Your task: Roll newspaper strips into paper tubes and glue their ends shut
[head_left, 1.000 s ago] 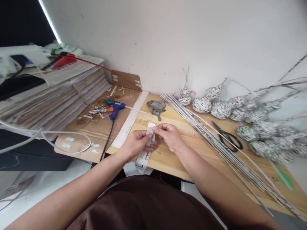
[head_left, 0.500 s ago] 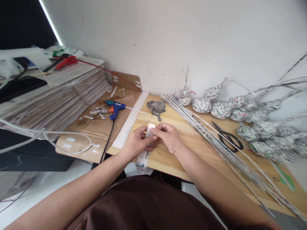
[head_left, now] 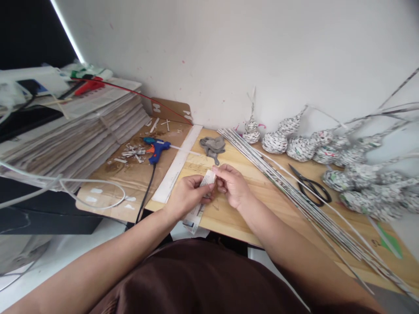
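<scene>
A narrow printed newspaper strip (head_left: 195,214) runs between my hands, its lower end hanging at the table's front edge. My left hand (head_left: 190,194) is closed around the middle of the strip, thumb on top. At the strip's upper corner, my right hand (head_left: 231,183) pinches the paper between thumb and forefinger, with the other fingers curled in. Just beyond the fingertips lies a crumpled grey cloth-like piece (head_left: 213,146). Part of the strip is hidden under my left fingers.
Left are a blue glue gun (head_left: 159,150) on cardboard (head_left: 131,207) and a stack of newspapers (head_left: 108,117). Right lie long paper rods (head_left: 278,176), black scissors (head_left: 310,187) and several woven paper gourd shapes (head_left: 275,141). A white strip (head_left: 178,163) borders the wooden tabletop (head_left: 229,222).
The strip has tilted, its upper end shifting right. My right hand has moved slightly with it to the upper corner. My left hand keeps its hold.
</scene>
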